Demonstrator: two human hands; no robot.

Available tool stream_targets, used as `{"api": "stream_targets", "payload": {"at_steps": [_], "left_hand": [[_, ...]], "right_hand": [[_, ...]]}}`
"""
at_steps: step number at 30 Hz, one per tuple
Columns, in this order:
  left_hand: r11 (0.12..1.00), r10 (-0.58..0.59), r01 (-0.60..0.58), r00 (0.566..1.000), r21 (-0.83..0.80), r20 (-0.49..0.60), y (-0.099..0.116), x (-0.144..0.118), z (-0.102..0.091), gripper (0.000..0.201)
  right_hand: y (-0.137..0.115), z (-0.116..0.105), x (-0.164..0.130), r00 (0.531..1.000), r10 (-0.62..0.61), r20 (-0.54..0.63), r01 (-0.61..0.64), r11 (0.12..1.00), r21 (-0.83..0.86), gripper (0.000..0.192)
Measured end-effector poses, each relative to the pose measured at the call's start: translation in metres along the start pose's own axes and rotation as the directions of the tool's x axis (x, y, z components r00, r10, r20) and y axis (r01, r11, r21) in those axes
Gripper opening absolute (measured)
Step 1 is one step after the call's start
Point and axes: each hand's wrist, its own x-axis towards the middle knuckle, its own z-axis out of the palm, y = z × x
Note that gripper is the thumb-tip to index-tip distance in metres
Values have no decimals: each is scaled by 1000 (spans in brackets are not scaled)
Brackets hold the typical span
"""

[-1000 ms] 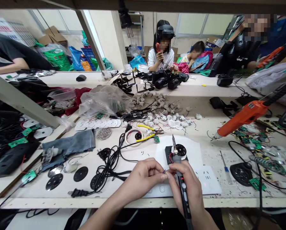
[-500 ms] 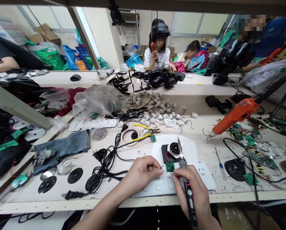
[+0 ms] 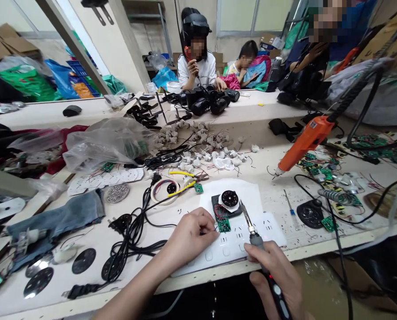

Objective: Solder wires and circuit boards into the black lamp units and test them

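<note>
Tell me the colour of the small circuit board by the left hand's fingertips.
Green, as the head view shows: the small circuit board lies just past the left hand.

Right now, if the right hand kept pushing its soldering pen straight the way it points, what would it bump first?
Probably the black round speaker part. The right hand aims the soldering pen up and left, its tip just beside that part, though depth is hard to judge.

Right hand (image 3: pixel 278 280) cut off by bottom edge, soldering iron (image 3: pixel 261 253) handle running out of frame, co-workers' faces blurred
</note>
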Motion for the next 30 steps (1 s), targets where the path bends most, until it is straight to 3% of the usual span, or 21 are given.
{"api": "stream_targets", "payload": {"at_steps": [3, 7, 10, 12, 15, 18, 22, 24, 30], "left_hand": [[999, -20, 21, 999, -28, 35, -1, 1, -2, 13], [996, -32, 34, 999, -87, 27, -1, 2, -2, 18], [993, -40, 40, 999, -111, 3, -2, 1, -2, 19], [996, 6, -5, 1000, -90, 13, -2, 0, -3, 18], [986, 165, -165, 986, 2, 15, 0, -5, -8, 17], [931, 334, -334, 942, 144, 30, 2, -11, -13, 15], [843, 456, -485, 874, 231, 171, 4, -14, -15, 14], [831, 469, -508, 859, 228, 204, 5, -12, -14, 13], [881, 413, -431, 902, 194, 129, 2, -2, -14, 14]], "right_hand": [[-2, -3, -7, 998, 61, -31, -61, 998, 7, 34], [0, -12, -11, 997, 2, 72, -2, 1000, -3, 33], [1, -14, -10, 998, -19, 67, 20, 1000, -7, 30], [0, -13, -9, 1000, -16, 23, 16, 1000, 0, 29], [-1, -12, -10, 1000, -5, 11, 5, 1000, 5, 28], [-1, -12, -13, 1000, 13, 26, -13, 1000, 8, 30], [0, -14, -14, 999, 12, 43, -11, 1000, -24, 29], [1, -14, -14, 999, 5, 41, -4, 999, -38, 29], [1, -14, -13, 999, 18, 42, -17, 1000, -23, 27]]}}
